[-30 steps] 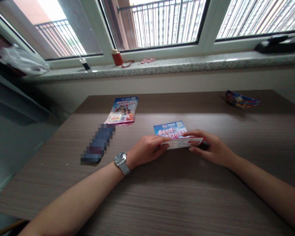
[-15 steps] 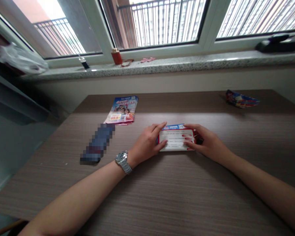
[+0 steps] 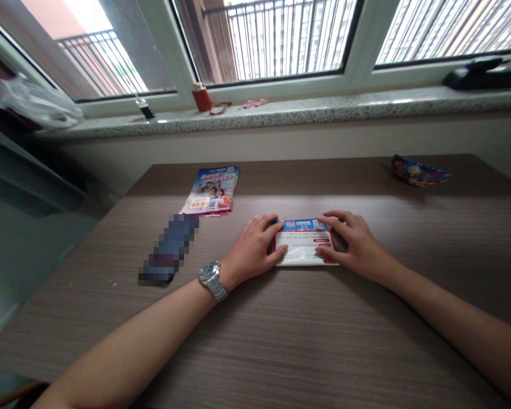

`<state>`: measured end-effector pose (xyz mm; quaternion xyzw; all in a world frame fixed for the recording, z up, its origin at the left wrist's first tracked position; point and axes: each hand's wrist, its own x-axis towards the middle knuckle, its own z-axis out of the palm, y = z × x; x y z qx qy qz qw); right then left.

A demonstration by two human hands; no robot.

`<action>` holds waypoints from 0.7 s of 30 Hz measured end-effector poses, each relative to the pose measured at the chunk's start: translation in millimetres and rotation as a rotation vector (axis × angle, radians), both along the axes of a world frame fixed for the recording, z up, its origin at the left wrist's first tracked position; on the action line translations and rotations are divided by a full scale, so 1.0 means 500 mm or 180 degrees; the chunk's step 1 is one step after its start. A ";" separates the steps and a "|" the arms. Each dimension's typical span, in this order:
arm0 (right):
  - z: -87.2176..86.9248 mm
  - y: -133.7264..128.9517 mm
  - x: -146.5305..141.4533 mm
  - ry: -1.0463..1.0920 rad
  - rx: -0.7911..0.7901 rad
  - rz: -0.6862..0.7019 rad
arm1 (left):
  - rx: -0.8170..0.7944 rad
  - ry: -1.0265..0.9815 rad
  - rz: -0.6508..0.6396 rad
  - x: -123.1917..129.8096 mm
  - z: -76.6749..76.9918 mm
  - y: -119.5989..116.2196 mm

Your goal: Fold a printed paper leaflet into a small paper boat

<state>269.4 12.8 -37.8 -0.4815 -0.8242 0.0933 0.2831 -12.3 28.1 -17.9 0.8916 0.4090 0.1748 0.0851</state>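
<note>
The leaflet lies flat at the middle of the table, doubled over so that a white, red-edged panel faces up on the near side and a blue strip shows along the far side. The left hand is at its left end, set wide, thumb on the white panel and fingers reaching to the far left corner. The right hand is at the right end, also wide, thumb on the white panel and fingertips at the far right corner, by the printed code. A metal watch is on the left wrist. To the far left lies a stack of printed sheets, top sheet face up with "89.9" legible; just nearer is a dark object, pixelated and not identifiable. At the far right a folded paper in blue and red sits well apart from the hands. Beyond the table, the stone sill carries, from left to right, a plastic bag, a small dark item, a red case with a cord beside it, pink pieces and a black device. Railings show through the window.
</note>
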 end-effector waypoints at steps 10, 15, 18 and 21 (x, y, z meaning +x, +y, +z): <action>-0.007 0.005 -0.002 -0.0153 -0.0155 -0.0129 | -0.0067 -0.0223 0.0110 0.004 0.002 0.001; -0.002 0.006 -0.004 -0.0161 -0.0188 -0.0117 | -0.0079 -0.0249 0.0234 0.006 0.002 0.005; -0.002 0.006 -0.003 -0.0205 -0.0188 -0.0098 | -0.0082 -0.0223 0.0235 0.006 0.001 0.006; -0.002 0.007 -0.002 -0.0204 -0.0191 -0.0084 | -0.0087 -0.0217 0.0245 0.005 0.001 0.005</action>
